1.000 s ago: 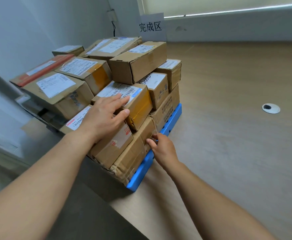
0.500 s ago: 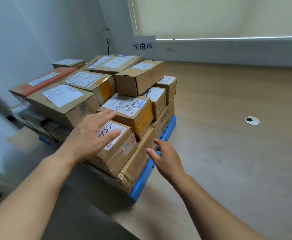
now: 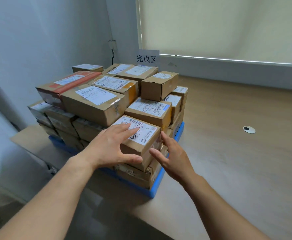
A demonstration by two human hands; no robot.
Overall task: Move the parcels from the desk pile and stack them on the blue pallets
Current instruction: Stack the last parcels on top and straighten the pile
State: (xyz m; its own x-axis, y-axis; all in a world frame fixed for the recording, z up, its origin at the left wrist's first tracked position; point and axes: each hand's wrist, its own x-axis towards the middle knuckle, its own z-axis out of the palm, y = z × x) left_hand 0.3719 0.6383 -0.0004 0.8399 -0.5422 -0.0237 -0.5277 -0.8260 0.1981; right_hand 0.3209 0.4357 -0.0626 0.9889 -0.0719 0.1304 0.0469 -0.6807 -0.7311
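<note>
Touching the left hand [image 3: 111, 148], the corner parcel [image 3: 146, 138] sits beside the right hand [image 3: 174, 161].

Wall sign [image 3: 147, 58]: "完成区" is printed in black on white.
Parcel labels [image 3: 142, 135]: barcodes are shown; the print is illegible.

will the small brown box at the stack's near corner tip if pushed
Probably stiff: the small brown cardboard box keeps square edges. Perched at the corner, it could topple off under a sideways shove.
</note>
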